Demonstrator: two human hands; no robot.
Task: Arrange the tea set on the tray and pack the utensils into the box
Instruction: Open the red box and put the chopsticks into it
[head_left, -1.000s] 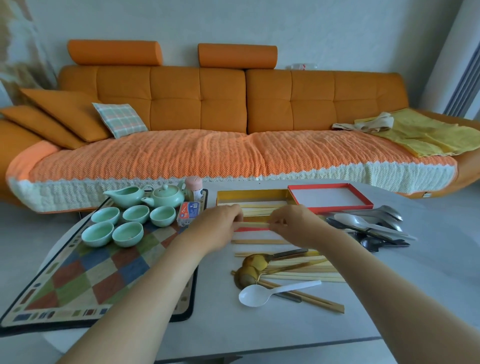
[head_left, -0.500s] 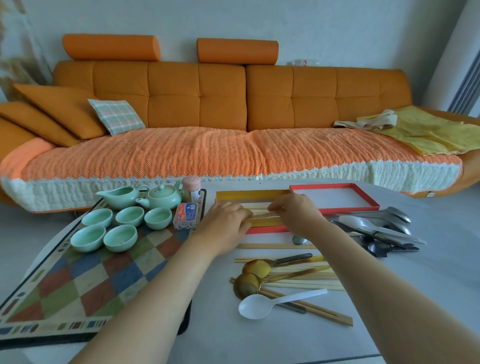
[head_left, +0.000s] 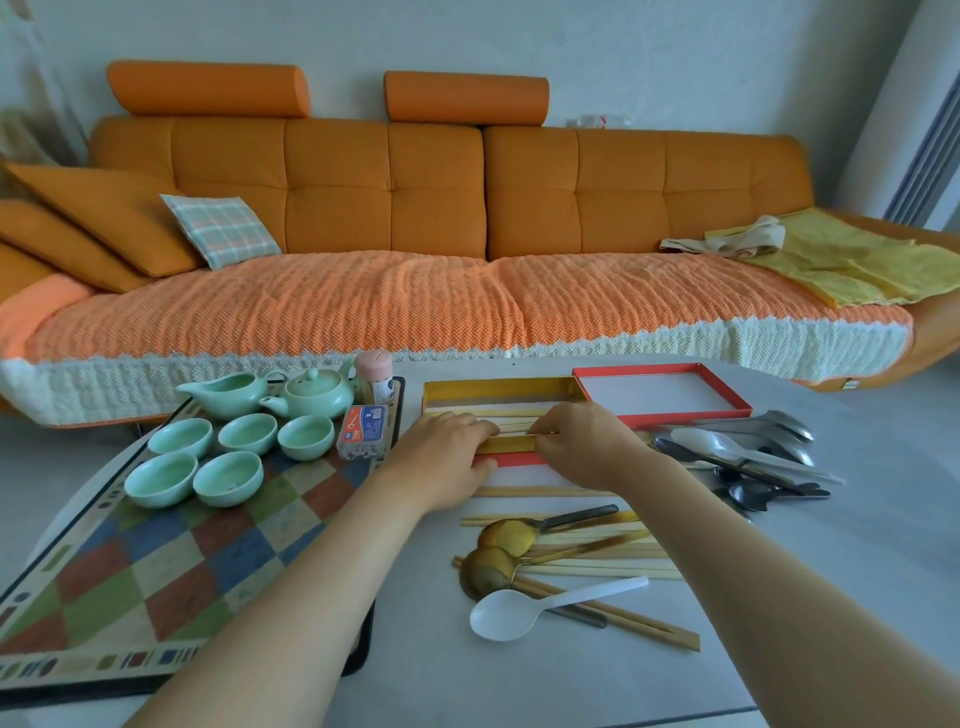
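A gold-lined box (head_left: 498, 391) with a red outer edge lies on the white table, with pale chopsticks (head_left: 511, 426) inside. My left hand (head_left: 447, 447) and my right hand (head_left: 576, 436) both rest on the box's near side, fingers pinched on the ends of a chopstick over it. The checkered tray (head_left: 171, 566) at the left carries a green teapot (head_left: 314, 396), a green pitcher (head_left: 226, 392) and several green cups (head_left: 228, 475). Loose chopsticks (head_left: 597, 564), two gold spoons (head_left: 498, 558) and a white spoon (head_left: 506, 613) lie in front of the box.
The red box lid (head_left: 662, 392) lies right of the box. A pile of metal and white spoons (head_left: 748, 457) is at the right. A pink jar (head_left: 373, 374) and a small blue packet (head_left: 363, 431) stand on the tray. An orange sofa (head_left: 415, 234) runs behind the table.
Both hands moved forward from above the table to the box, carrying a chopstick to its near side. The camera view shifted slightly closer.
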